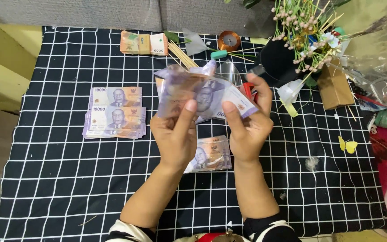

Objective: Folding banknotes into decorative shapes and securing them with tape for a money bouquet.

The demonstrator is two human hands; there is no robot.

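Both of my hands hold a fan of purple banknotes [202, 92] above a black cloth with a white grid [59, 179]. My left hand [175, 134] grips the notes from below, thumb pressed on the front note. My right hand [247, 125] holds their right side, thumb on the face and fingers behind. Under my hands a small pile of purple banknotes [211, 154] lies on the cloth. To the left sit two neat stacks of the same notes [115, 117].
At the back lie a banded bundle of orange-green notes [143, 43], thin wooden skewers [182, 54], a copper wire spool [229, 41] and a teal-handled tool [218, 54]. At the right stand a black pot of small pink flowers [298, 33], a brown box [334, 87] and yellow paper butterflies [347, 144].
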